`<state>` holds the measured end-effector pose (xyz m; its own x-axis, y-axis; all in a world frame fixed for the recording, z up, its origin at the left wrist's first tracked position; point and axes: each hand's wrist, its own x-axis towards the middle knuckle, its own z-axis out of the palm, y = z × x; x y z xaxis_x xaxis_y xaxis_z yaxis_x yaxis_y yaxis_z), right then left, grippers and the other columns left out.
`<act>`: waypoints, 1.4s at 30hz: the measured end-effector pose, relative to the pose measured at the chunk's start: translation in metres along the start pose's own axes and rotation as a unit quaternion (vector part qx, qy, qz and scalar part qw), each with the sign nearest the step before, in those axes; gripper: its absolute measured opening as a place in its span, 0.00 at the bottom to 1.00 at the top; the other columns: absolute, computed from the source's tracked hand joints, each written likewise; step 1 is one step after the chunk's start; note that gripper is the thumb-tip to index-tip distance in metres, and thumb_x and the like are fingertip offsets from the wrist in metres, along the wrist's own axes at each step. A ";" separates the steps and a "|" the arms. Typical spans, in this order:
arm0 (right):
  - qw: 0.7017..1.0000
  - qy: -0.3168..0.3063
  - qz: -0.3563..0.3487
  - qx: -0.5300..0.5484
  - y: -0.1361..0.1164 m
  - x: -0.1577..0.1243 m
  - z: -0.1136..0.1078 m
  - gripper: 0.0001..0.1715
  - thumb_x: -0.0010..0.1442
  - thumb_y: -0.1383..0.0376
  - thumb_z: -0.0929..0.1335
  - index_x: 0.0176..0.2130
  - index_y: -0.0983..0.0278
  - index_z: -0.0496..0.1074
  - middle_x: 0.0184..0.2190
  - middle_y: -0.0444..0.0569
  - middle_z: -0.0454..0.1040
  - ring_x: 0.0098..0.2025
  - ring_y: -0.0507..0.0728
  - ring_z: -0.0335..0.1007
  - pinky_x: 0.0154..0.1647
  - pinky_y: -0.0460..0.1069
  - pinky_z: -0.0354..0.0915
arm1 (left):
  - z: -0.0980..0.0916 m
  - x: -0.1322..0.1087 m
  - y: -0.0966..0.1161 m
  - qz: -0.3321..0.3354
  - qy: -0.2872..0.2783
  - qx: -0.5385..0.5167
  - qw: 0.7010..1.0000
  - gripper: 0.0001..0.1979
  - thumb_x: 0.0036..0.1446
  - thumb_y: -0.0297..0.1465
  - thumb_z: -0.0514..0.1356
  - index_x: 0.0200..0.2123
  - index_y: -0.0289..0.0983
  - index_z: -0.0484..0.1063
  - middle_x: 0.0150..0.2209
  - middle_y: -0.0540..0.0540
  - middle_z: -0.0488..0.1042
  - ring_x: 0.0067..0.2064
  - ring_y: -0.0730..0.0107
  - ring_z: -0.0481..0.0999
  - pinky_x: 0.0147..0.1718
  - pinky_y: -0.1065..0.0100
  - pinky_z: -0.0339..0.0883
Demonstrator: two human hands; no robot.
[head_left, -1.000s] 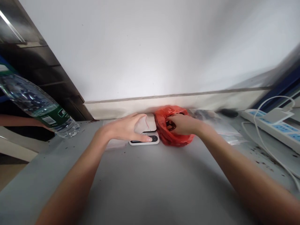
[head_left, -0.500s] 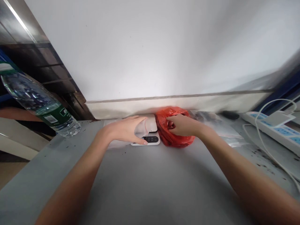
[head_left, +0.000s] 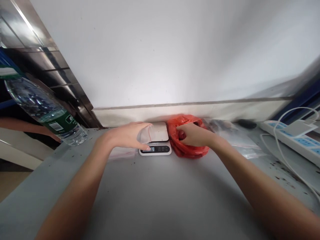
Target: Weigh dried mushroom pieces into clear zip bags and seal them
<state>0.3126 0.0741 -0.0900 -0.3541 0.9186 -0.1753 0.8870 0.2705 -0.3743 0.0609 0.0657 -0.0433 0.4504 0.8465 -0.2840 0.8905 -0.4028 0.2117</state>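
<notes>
My left hand (head_left: 127, 135) is curved around a small clear zip bag (head_left: 145, 134) with a red line along its edge. It holds the bag over the left part of a white kitchen scale (head_left: 162, 150), whose display is partly hidden by my thumb. To the right of the scale stands an open red plastic bag (head_left: 191, 151). My right hand (head_left: 193, 134) reaches into its mouth with the fingers closed together. Something dark red shows by the fingertips, too small to make out.
A water bottle (head_left: 60, 123) stands at the table's left edge, with another person's arm (head_left: 25, 126) behind it. More clear bags (head_left: 120, 153) lie left of the scale and others (head_left: 240, 140) right. A power strip (head_left: 297, 136) with a white cable is at the far right.
My left hand has moved slightly left with the clear zip bag, uncovering more of the scale's plate and display. My right hand stays in the red bag.
</notes>
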 end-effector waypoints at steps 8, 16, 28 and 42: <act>0.998 0.013 0.018 0.051 0.010 -0.006 -0.026 0.04 0.48 0.70 0.70 0.28 0.61 0.73 0.32 0.44 0.78 0.35 0.57 0.72 0.33 0.48 0.64 | 0.016 0.014 0.003 0.055 0.035 -0.021 0.998 0.46 0.45 0.46 0.70 0.66 0.41 0.60 0.69 0.38 0.62 0.68 0.45 0.63 0.61 0.57 0.62; 0.977 0.070 0.020 0.200 0.027 -0.020 -0.048 0.16 0.43 0.55 0.76 0.31 0.62 0.78 0.28 0.48 0.81 0.33 0.60 0.77 0.34 0.52 0.70 | 0.025 0.016 0.014 0.064 0.021 -0.085 0.994 0.43 0.43 0.43 0.73 0.59 0.40 0.60 0.65 0.38 0.64 0.63 0.48 0.67 0.56 0.59 0.66; 0.945 0.100 -0.100 0.296 -0.031 -0.020 -0.017 0.06 0.51 0.71 0.72 0.33 0.61 0.76 0.30 0.44 0.83 0.34 0.56 0.79 0.36 0.48 0.72 | 0.032 0.021 0.030 0.098 0.079 -0.200 0.972 0.48 0.45 0.50 0.72 0.65 0.43 0.59 0.68 0.39 0.63 0.67 0.44 0.63 0.61 0.50 0.64; 0.997 0.051 0.048 0.024 0.018 -0.012 -0.029 0.05 0.49 0.65 0.73 0.31 0.60 0.77 0.32 0.49 0.80 0.35 0.61 0.76 0.31 0.50 0.64 | 0.020 0.018 0.017 0.132 0.149 -0.296 0.934 0.39 0.54 0.54 0.65 0.63 0.42 0.60 0.57 0.39 0.72 0.57 0.50 0.74 0.53 0.53 0.71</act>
<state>0.3412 0.0761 -0.0678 -0.2343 0.9648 -0.1191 0.8993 0.1686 -0.4035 0.0854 0.0671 -0.0636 0.5322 0.8399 0.1064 0.5185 -0.4227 0.7433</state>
